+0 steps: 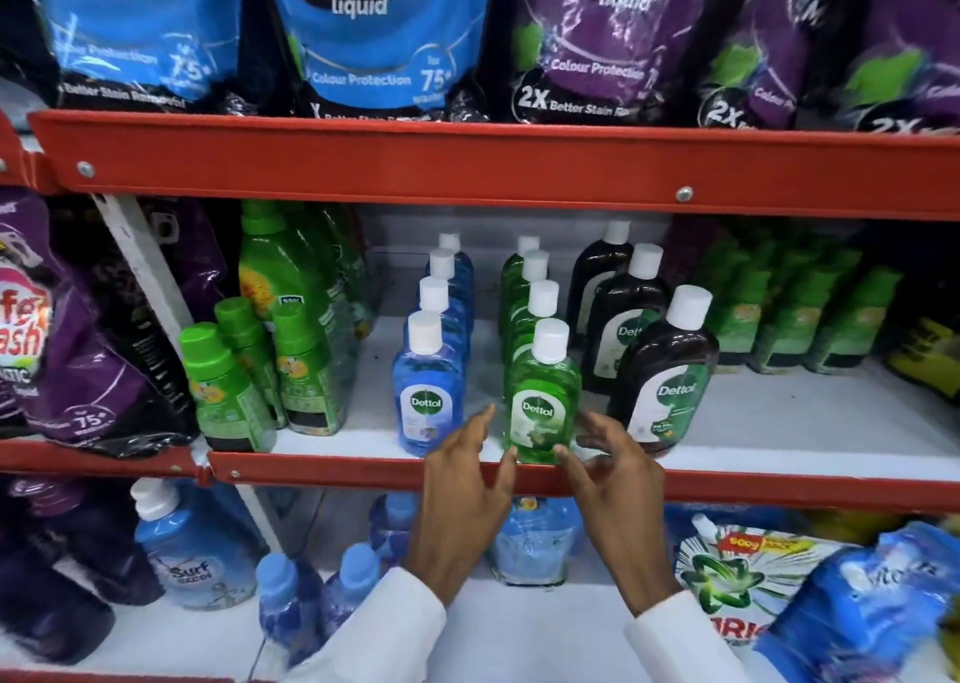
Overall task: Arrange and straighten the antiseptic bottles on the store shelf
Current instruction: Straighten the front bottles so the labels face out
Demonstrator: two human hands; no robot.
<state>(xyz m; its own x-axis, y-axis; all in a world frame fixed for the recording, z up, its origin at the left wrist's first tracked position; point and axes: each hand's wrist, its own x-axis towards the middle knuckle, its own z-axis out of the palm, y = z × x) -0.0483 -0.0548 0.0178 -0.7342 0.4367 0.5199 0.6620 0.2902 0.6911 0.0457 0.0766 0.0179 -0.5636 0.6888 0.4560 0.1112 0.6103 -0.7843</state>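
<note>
Three rows of white-capped antiseptic bottles stand on the middle shelf. The blue row is led by a front blue bottle. The green row's front green bottle stands upright at the shelf lip. The brown row ends with a front brown bottle. My left hand and my right hand flank the base of the front green bottle. Fingertips of both hands touch its lower corners, with the other fingers spread apart. Neither hand is wrapped around the bottle.
Green-capped bottles crowd the shelf's left side and green pouches the right. The red shelf rail hangs overhead, with detergent pouches above. Below are blue bottles and a detergent bag.
</note>
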